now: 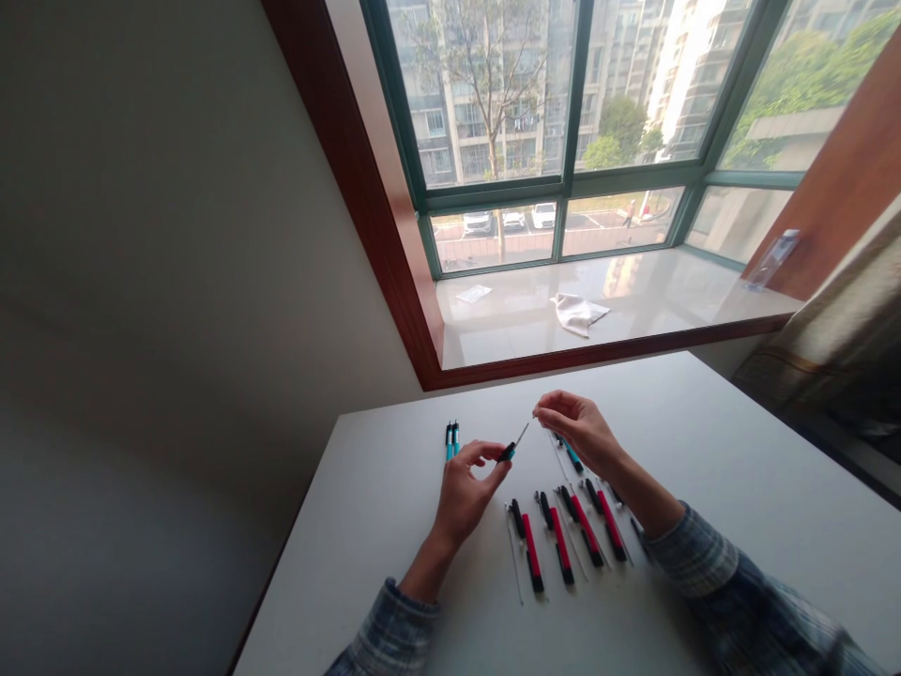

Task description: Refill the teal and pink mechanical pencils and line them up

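My left hand (465,488) pinches a black and teal pen barrel (506,453), its thin refill (522,433) sticking out up and to the right. Close to that refill's tip, my right hand (578,427) has its thumb and forefinger pressed together on a tiny piece (535,414), too small to name. Below my right hand lie a teal pen barrel (572,457) and a thin refill (558,454), partly covered. Two teal and black pens (451,439) lie side by side beyond my left hand.
Several red and black pen barrels (559,546) lie in a row on the white table (366,526), with black parts and thin refills (514,554) between them. A crumpled white cloth (578,314) and a clear bottle (772,258) are on the window sill behind.
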`<state>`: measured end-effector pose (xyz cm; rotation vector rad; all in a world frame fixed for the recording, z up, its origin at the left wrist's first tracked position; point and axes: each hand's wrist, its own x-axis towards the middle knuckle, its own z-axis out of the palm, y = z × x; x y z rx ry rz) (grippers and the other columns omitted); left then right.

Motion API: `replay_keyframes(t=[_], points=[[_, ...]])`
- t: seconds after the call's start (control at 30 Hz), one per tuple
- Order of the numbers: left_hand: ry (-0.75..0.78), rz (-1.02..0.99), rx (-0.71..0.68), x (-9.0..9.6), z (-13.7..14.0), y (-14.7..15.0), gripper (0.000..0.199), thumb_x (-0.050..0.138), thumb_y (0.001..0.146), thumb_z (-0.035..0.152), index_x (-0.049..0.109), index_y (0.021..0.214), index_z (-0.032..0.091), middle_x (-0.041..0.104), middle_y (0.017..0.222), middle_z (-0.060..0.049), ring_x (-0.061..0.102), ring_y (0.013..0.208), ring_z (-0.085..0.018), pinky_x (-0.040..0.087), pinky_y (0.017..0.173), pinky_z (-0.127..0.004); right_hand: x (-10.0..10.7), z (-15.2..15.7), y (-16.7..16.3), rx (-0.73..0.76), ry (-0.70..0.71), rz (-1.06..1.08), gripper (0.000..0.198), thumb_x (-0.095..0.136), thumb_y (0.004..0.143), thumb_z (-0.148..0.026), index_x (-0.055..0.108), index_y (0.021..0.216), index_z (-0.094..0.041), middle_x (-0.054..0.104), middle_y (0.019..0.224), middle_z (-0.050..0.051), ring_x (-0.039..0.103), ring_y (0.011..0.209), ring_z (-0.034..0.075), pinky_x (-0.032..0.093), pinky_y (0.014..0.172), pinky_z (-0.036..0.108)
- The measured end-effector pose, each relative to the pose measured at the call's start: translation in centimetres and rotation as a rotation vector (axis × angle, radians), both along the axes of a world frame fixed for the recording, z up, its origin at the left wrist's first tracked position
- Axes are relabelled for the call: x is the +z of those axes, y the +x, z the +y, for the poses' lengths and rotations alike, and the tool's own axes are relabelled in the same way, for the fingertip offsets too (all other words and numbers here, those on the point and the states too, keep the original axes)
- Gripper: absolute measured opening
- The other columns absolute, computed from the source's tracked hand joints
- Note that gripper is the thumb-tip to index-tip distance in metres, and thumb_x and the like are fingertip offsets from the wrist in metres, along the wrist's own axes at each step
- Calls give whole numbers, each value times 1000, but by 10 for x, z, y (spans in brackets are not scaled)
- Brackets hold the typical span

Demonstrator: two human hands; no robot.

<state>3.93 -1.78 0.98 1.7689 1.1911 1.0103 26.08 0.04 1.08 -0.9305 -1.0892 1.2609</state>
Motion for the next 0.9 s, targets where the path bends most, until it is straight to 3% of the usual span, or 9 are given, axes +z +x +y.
replay_keyframes(t=[0.5, 0.7, 0.9], points=[[16, -1, -11, 2, -1, 0, 15, 73, 84, 34, 79, 94, 24, 78, 97, -6, 70, 91, -25, 51, 81, -39, 0, -2, -1, 48, 40, -98, 30, 84, 76, -45, 71, 90, -22, 73, 88, 3, 66, 83, 19, 52, 77, 32], [23, -2, -22, 3, -1, 0, 16, 73, 85, 34, 79, 95, 23, 78, 96, -7, 69, 91, -25, 52, 82, -40, 0, -3, -3, 190, 67, -203, 28, 81, 80, -43, 70, 92, -20, 70, 91, 3, 65, 86, 19, 52, 81, 33], [48, 15, -58, 5, -3, 1, 18, 72, 87, 36, 78, 99, 23, 77, 98, -6, 68, 92, -24, 52, 83, -39, 1, -9, -13, 308, 123, -383, 29, 80, 80, -39, 71, 101, -22, 69, 109, 6, 64, 96, 21, 51, 78, 32]])
